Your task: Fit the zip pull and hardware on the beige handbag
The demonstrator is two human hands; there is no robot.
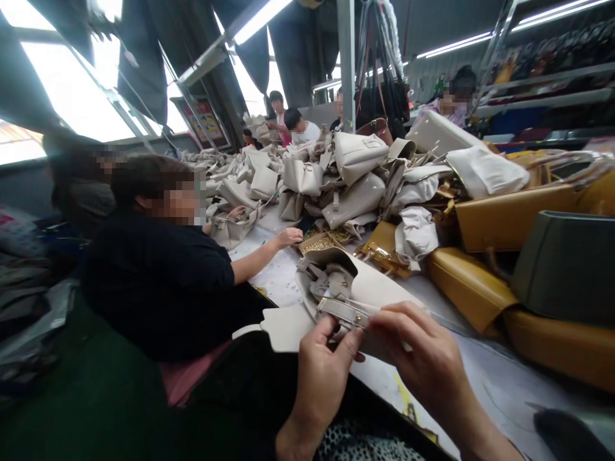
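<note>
A cream handbag lies open on the table edge in front of me, with grey straps and small metal fittings in its mouth. Over that opening, both hands are on a narrow cream strap with a small gold stud. My left hand pinches the strap from below, thumb and fingers closed on it. At the strap's right end, the fingers of my right hand are closed on it, their tips partly hidden. A cream flap hangs out to the left of my left hand.
A co-worker sits at my left, one hand beside a box of small gold fittings. Cream bags are heaped across the table's back. Mustard bags and a dark grey bag stand at right.
</note>
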